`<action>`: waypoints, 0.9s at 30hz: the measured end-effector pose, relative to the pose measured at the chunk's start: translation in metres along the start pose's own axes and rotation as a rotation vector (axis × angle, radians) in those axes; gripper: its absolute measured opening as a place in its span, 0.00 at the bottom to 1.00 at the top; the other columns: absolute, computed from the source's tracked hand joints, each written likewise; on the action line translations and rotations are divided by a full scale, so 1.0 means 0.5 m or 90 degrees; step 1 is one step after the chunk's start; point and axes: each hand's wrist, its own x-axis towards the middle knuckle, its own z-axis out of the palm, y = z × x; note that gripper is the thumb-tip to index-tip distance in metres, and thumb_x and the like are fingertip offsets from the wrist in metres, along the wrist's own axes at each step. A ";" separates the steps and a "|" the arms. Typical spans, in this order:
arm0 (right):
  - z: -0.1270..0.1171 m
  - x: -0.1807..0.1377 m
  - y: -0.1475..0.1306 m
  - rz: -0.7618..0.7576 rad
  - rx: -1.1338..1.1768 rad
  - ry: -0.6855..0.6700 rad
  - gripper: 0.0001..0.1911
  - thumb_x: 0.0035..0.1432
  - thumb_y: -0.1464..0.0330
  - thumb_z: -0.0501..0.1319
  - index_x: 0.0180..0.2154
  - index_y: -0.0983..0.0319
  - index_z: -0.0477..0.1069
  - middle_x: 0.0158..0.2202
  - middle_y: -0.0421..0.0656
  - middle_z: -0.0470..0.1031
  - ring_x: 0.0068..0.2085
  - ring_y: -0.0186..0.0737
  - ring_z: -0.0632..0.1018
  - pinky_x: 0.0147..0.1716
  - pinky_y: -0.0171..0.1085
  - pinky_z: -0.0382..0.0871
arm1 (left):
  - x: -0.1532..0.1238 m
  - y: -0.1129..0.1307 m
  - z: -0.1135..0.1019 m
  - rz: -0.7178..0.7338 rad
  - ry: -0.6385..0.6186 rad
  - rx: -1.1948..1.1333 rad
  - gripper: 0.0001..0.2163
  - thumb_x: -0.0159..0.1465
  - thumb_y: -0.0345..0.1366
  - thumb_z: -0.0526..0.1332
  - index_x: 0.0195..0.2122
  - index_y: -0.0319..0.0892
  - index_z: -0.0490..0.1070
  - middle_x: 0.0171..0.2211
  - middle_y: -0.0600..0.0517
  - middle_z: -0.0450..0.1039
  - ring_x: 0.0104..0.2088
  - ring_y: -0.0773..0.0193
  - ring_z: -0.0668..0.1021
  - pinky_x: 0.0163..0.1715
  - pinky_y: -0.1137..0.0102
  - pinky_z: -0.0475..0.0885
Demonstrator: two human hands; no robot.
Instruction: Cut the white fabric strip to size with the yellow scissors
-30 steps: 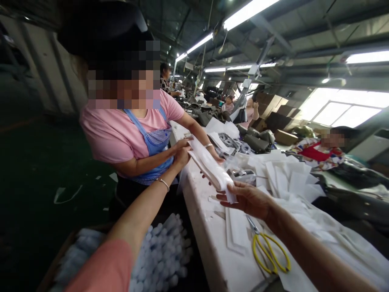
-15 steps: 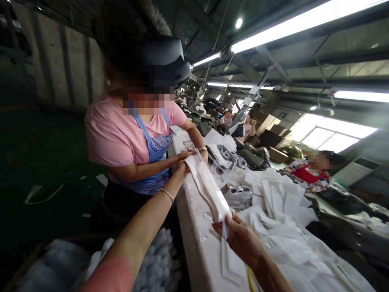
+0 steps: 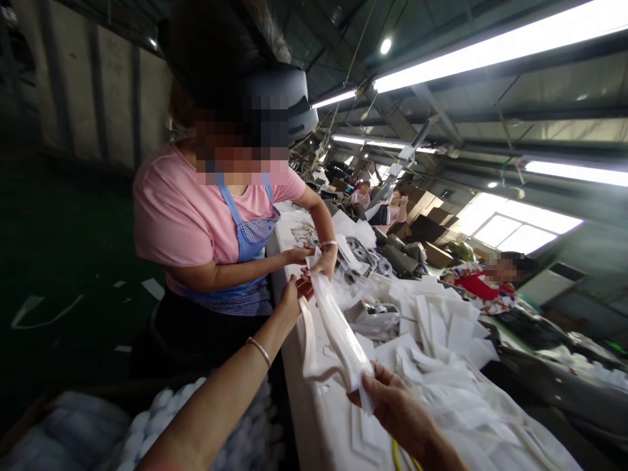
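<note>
A long white padded strip in a clear plastic sleeve [image 3: 338, 327] stretches between me and a co-worker in a pink shirt and blue apron [image 3: 196, 222]. My right hand [image 3: 392, 402] pinches its near end over the table. My left hand [image 3: 292, 297] is closed on the far end, a bracelet on the wrist. The co-worker's hands [image 3: 314, 258] grip the same far end, touching mine.
The white table [image 3: 318, 418] carries heaps of white fabric pieces [image 3: 441, 327], grey straps and dark parts further back. A yellow scissor handle [image 3: 400, 454] pokes out under my right wrist. A bin of white foam pieces [image 3: 147, 432] stands at the lower left. Other workers sit at the right.
The strip has dropped lower and sagged, with a second white layer peeling off on the left. My right hand moved down and closer. The co-worker's hands closed on the far end.
</note>
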 end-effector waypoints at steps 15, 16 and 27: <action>0.051 0.034 -0.223 -0.155 0.017 0.017 0.15 0.44 0.65 0.76 0.36 0.60 0.80 0.42 0.42 0.82 0.43 0.39 0.81 0.55 0.38 0.72 | -0.248 -0.051 -0.023 0.046 -0.621 0.331 0.39 0.52 0.61 0.66 0.61 0.46 0.66 0.62 0.43 0.66 0.65 0.47 0.64 0.63 0.56 0.58; 0.056 0.038 -0.235 -0.167 0.008 0.007 0.14 0.45 0.65 0.75 0.36 0.60 0.79 0.43 0.42 0.82 0.43 0.39 0.81 0.56 0.38 0.71 | -0.250 -0.048 -0.011 0.081 -0.634 0.373 0.40 0.52 0.57 0.69 0.63 0.47 0.63 0.62 0.45 0.65 0.64 0.48 0.65 0.62 0.57 0.59; 0.034 0.028 -0.262 -0.095 0.000 -0.051 0.16 0.48 0.69 0.74 0.41 0.64 0.78 0.41 0.45 0.82 0.40 0.39 0.82 0.50 0.38 0.75 | -0.024 -0.029 0.000 0.382 -0.400 0.981 0.14 0.62 0.33 0.56 0.44 0.36 0.77 0.40 0.45 0.81 0.39 0.57 0.80 0.42 0.67 0.74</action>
